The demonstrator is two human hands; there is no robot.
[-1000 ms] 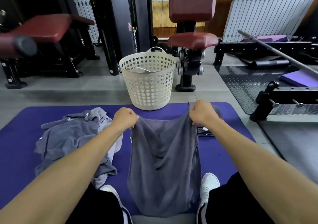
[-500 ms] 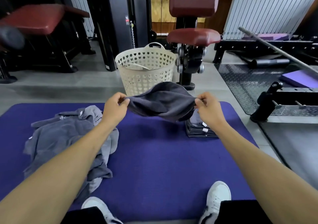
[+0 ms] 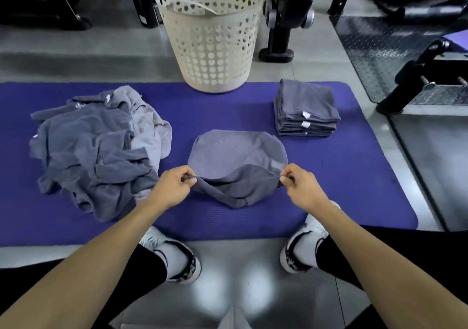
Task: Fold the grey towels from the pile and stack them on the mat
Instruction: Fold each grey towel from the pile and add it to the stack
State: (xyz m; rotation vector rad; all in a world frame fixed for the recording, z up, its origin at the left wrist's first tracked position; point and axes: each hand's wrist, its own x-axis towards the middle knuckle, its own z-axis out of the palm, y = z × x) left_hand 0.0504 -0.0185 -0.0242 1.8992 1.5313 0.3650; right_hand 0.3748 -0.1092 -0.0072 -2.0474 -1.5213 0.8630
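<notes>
A grey towel (image 3: 235, 156) hangs doubled over between my hands, low over the middle of the purple mat (image 3: 354, 177). My left hand (image 3: 172, 189) pinches its left corners and my right hand (image 3: 301, 187) pinches its right corners. A loose pile of grey towels (image 3: 96, 146) lies on the left part of the mat. A neat stack of folded grey towels (image 3: 306, 108) sits on the mat's far right.
A white perforated laundry basket (image 3: 210, 37) stands at the mat's far edge. Gym machine bases (image 3: 278, 30) and a metal tread plate (image 3: 385, 40) lie beyond and to the right. My white shoes (image 3: 174, 255) are at the mat's near edge.
The towel hung long from my raised hands, then was flipped up and doubled. My hands have come down toward the mat's middle, and my view has tilted downward.
</notes>
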